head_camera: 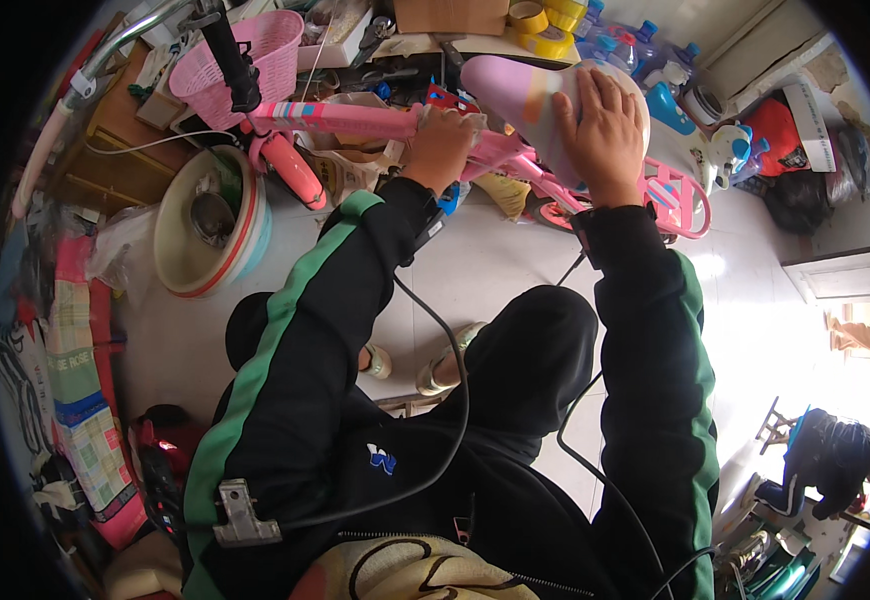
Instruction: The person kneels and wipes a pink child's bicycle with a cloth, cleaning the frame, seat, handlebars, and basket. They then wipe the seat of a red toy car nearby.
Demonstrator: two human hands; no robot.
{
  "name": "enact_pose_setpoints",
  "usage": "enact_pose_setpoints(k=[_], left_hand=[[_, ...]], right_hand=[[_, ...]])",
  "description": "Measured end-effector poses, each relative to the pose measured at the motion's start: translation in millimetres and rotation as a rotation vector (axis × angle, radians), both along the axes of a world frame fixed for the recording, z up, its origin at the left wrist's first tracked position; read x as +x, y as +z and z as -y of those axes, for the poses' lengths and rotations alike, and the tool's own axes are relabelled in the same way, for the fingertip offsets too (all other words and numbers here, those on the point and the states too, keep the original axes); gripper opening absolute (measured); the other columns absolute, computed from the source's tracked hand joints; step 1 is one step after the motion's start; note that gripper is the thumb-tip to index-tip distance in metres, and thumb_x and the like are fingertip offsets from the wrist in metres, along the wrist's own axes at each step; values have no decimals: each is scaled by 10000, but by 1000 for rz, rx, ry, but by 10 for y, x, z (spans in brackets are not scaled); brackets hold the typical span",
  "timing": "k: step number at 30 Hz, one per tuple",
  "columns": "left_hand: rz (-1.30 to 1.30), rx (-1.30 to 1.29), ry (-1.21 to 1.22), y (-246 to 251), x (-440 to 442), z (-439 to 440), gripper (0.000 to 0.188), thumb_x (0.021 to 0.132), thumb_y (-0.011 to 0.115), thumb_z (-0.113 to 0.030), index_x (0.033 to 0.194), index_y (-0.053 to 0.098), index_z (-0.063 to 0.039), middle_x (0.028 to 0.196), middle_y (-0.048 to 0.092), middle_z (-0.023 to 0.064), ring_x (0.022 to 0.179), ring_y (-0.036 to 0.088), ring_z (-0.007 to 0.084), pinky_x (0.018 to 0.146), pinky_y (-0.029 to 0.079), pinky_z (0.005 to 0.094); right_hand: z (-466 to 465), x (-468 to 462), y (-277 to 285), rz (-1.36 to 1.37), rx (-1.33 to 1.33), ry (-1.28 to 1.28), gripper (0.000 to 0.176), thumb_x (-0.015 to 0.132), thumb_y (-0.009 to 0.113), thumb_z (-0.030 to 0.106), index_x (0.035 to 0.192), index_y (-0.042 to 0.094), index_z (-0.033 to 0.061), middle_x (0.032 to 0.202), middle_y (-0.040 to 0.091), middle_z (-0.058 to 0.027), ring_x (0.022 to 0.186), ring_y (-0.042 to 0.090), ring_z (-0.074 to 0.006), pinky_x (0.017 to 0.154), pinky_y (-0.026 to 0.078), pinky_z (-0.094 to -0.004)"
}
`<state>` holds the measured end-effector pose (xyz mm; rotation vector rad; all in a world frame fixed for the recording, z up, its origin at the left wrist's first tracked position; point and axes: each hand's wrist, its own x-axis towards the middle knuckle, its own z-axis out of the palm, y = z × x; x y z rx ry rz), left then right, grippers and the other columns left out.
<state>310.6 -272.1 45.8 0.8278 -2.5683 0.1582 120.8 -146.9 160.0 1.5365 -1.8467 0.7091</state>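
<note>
A child's pink bicycle stands across the space before me, its front towards the left. My left hand (442, 146) is wrapped over the bicycle's pink frame tube (345, 118), near its middle. Clear plastic film (474, 122) shows at those fingers; whether they hold it or it is stuck to the tube, I cannot tell. My right hand (604, 124) curves over the wide part of the pink and white saddle (506, 86), thumb apart from the fingers. A black handlebar grip (231, 64) and a pink basket (281, 49) are at the front. Behind the saddle is a pink rear rack (679, 199).
Nested plastic basins (169, 247) with a metal bowl (211, 217) inside stand left. Yellow tape rolls (547, 41) and plastic bottles (641, 37) line the back. Black cables (466, 375) hang by my arms. A person (829, 461) is bent over at the lower right.
</note>
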Motion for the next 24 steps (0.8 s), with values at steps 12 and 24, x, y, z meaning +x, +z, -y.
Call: enact_pose_setpoints(k=[12, 24], left_hand=[[-66, 403, -336, -64, 0, -292, 423, 761, 682, -22, 1173, 695, -115, 1148, 637, 92, 1055, 609, 324, 919, 519, 423], [-283, 84, 39, 383, 1241, 535, 533, 740, 647, 41, 1238, 673, -146, 1328, 623, 17, 1155, 552, 318, 961, 519, 417]], right_hand=[[-13, 30, 41, 10, 50, -9, 519, 970, 556, 459, 1328, 620, 88, 1360, 603, -92, 1314, 505, -295, 1151, 334, -478], [-29, 94, 133, -68, 121, -21, 504, 982, 559, 388, 1363, 582, 59, 1377, 580, -126, 1323, 487, -318, 1154, 317, -467]])
